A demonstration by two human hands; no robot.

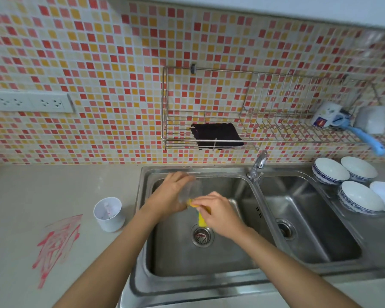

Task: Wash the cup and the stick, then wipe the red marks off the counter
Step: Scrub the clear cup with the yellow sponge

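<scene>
Over the left sink basin [227,258], my left hand [169,192] grips a clear glass cup [190,191] tilted on its side, its mouth toward my right hand. My right hand [218,212] holds a yellow sponge [201,218] pressed against the cup's mouth. Red scribbled marks [53,243] cover the grey counter [42,190] at the left. I see no stick that I can pick out; motion blurs the cup.
A white cup [109,214] with crumpled paper stands on the counter beside the sink. The tap [259,163] rises between the two basins. Several white bowls [347,181] sit at the right. A wall rack [209,130] holds a dark cloth [217,135], a mug and a blue brush.
</scene>
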